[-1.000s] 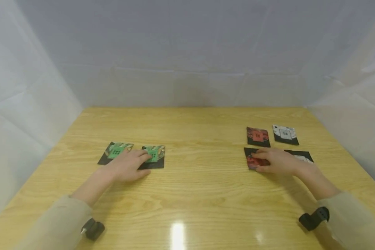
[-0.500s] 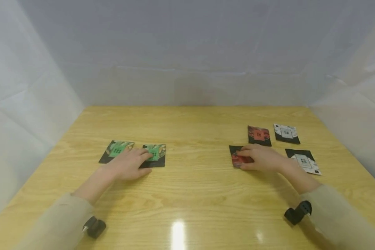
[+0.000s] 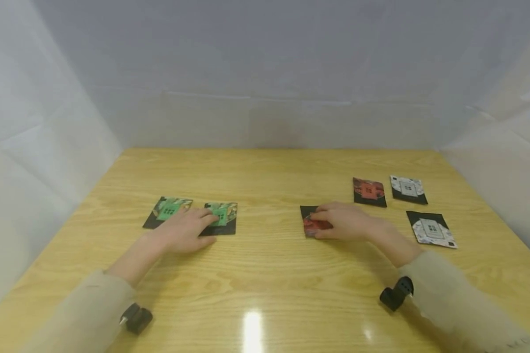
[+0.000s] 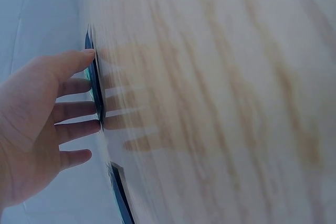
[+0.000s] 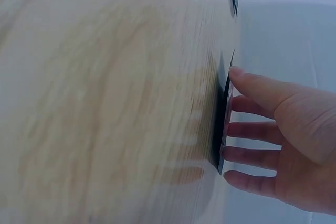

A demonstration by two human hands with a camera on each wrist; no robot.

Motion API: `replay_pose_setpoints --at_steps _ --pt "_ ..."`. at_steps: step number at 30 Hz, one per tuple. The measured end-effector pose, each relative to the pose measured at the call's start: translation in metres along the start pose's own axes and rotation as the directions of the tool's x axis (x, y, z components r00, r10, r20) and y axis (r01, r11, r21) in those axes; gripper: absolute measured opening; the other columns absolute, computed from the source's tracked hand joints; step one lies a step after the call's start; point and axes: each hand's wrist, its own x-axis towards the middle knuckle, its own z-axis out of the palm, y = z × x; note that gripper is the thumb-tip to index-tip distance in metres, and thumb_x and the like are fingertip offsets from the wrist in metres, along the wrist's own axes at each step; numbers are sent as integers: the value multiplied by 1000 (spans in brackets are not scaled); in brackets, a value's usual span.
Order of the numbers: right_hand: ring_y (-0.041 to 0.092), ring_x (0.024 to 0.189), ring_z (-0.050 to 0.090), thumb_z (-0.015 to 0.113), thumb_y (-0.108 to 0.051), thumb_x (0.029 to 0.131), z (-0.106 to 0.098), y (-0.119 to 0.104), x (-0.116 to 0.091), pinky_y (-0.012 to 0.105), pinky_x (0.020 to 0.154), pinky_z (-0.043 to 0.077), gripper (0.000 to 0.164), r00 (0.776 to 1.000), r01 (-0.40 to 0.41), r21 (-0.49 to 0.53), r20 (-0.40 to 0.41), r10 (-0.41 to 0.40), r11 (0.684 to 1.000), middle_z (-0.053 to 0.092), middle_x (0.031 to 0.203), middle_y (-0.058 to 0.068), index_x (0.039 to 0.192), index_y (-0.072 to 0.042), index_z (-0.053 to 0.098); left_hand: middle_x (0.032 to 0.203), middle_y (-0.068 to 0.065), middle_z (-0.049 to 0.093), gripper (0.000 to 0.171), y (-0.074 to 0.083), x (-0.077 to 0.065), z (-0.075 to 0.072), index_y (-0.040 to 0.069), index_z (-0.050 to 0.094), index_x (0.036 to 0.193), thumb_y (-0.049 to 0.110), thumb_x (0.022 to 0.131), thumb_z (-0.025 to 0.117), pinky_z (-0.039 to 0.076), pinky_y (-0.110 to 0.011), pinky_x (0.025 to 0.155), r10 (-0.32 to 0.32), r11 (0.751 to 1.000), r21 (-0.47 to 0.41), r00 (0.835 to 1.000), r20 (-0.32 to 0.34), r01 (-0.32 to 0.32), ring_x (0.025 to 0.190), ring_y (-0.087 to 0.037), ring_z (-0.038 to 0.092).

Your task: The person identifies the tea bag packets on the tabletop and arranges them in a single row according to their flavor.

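My left hand (image 3: 185,230) rests its straight fingertips on a flat square green-and-black packet (image 3: 227,224). In the left wrist view the thumb touches that packet's near edge. Just left of it lies a second green packet (image 3: 165,210), partly covered by the hand. Right of the table's middle, my right hand (image 3: 346,221) presses a red-and-black packet (image 3: 310,227) with extended fingers, hiding its right part. The right wrist view shows the thumb tip at this packet's (image 5: 224,121) edge, the fingers spread along it and the packet close over the wood.
On the right of the wooden table (image 3: 265,274), another red packet (image 3: 369,191) lies beside a white-and-black packet (image 3: 409,189). A second white packet (image 3: 432,228) sits nearer, right of my right forearm. White sheeting (image 3: 265,122) walls the table's back and sides.
My right hand has slid left toward the middle with the red packet under its fingers, uncovering the nearer white packet. The left hand has stayed on the green packet.
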Motion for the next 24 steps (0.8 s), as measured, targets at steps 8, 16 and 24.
replay_pose_setpoints --at_steps 8,16,24 --pt "33 114 51 58 -30 92 -2 -13 14 45 93 43 43 1000 22 -35 -1 -22 999 54 124 17 127 -5 57 137 -20 43 57 0 1 -1 4 47 135 40 92 55 18 -62 105 -5 1000 5 1000 10 5 127 -39 37" --pt "32 115 49 58 -27 93 -1 -22 26 45 95 43 42 999 40 -27 11 -40 999 53 126 17 128 -5 56 136 -20 44 57 0 0 -1 3 47 135 39 92 55 19 -62 104 0 1000 8 1000 5 0 126 -40 37" --pt "31 115 50 58 -27 93 0 -31 40 42 96 42 42 997 80 -20 -1 -80 997 53 125 17 128 -3 55 136 -20 44 56 1 0 -2 2 47 134 38 92 55 20 -62 104 3 1000 9 1000 3 -3 126 -40 38"
